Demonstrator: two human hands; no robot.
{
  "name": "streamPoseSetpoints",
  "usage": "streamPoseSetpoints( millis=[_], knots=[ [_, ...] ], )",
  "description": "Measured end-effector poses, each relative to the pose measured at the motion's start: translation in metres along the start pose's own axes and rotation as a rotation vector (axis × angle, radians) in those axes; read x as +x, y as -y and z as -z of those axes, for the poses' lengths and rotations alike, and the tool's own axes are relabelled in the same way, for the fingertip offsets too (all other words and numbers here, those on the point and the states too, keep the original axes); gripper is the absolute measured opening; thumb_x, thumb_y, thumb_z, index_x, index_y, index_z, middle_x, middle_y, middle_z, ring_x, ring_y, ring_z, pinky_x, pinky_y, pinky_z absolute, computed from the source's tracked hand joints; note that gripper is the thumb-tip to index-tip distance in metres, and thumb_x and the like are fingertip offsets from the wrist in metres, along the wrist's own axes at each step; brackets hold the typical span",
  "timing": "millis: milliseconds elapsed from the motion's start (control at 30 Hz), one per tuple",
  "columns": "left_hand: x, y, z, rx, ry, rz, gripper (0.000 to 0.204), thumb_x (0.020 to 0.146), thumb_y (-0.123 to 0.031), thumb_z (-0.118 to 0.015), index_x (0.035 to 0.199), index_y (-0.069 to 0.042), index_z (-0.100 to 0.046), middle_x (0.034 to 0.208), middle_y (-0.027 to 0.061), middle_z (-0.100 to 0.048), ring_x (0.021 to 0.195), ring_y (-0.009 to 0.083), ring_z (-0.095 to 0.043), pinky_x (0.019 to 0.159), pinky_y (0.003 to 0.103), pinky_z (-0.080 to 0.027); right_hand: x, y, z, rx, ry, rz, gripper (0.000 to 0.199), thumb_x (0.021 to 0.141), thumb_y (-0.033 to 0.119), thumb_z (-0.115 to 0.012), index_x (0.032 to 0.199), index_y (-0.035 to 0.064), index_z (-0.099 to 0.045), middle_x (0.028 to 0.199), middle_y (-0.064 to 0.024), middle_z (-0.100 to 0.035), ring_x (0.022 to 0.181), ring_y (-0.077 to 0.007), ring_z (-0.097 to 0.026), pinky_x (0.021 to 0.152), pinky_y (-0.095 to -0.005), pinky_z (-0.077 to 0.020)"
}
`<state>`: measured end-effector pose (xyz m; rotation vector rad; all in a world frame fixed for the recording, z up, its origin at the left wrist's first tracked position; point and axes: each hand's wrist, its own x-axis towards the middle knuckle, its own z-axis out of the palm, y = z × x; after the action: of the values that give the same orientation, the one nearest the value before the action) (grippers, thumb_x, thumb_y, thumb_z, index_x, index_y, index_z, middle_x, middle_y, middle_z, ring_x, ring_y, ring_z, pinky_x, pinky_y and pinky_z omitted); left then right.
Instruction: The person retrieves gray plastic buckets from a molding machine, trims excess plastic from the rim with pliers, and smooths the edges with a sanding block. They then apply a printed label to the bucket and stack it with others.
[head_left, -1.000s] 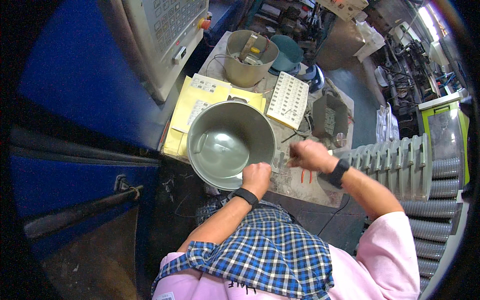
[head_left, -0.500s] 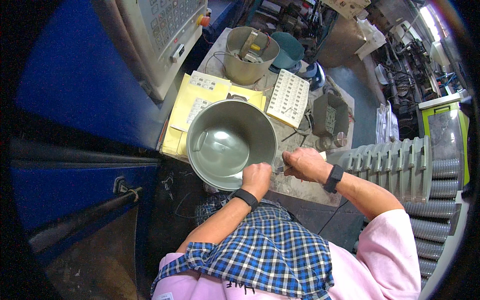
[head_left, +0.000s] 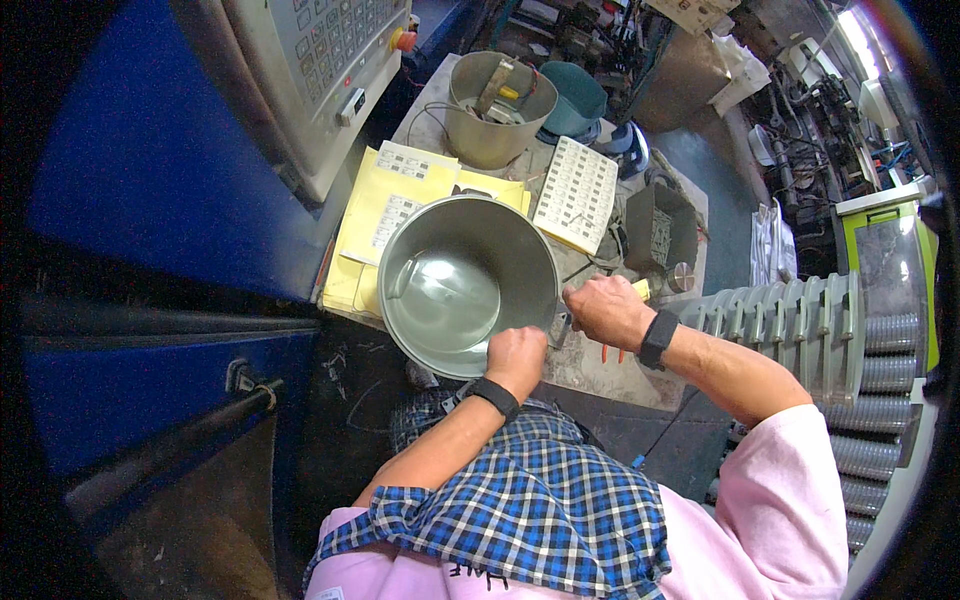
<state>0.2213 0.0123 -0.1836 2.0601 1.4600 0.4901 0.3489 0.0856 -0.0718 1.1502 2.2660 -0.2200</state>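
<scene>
A round grey-green bucket [head_left: 455, 290] with a glossy inside stands tilted toward me at the table's near edge. My left hand [head_left: 517, 360] is closed over its near right rim, fingers curled inside. Just right of the rim, my right hand [head_left: 608, 313] is closed around a small tool with a pale yellow handle [head_left: 641, 289]. The handle's end sticks out beyond the fist. A short greyish blade-like tip [head_left: 559, 328] points to the bucket's outer wall; whether it touches, I cannot tell. Below the right hand, orange handle ends [head_left: 612, 354] show on the table.
Yellow sheets with labels [head_left: 365, 205] lie behind the bucket, and a label sheet [head_left: 577, 193] farther right. A tool-filled tub [head_left: 500, 125], a green tub [head_left: 573, 98] and a grey bin [head_left: 660, 228] stand behind. Nested grey buckets [head_left: 780, 325] lie at right; a blue machine [head_left: 150, 160] at left.
My right hand has shifted slightly up with the tool turned a little. The bucket has moved slightly right and up. The orange handle ends show more below the right hand.
</scene>
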Motion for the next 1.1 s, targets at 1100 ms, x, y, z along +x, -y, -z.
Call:
streamPoseSetpoints(
  millis=[1100],
  knots=[
    [-0.007, -0.005, -0.003, 0.071, 0.028, -0.115, 0.002, 0.065, -0.004, -0.060, 0.065, -0.005, -0.061, 0.064, 0.0153, -0.063, 0.061, 0.0298, -0.065, 0.053, 0.038, -0.052, -0.004, -0.007, -0.016, 0.470, 0.384, -0.251, 0.031, 0.086, 0.020, -0.052, 0.071, -0.0040, -0.063, 0.059, -0.0144, -0.063, 0.064, -0.0288, -0.067, 0.062, -0.0400, -0.0534]
  ],
)
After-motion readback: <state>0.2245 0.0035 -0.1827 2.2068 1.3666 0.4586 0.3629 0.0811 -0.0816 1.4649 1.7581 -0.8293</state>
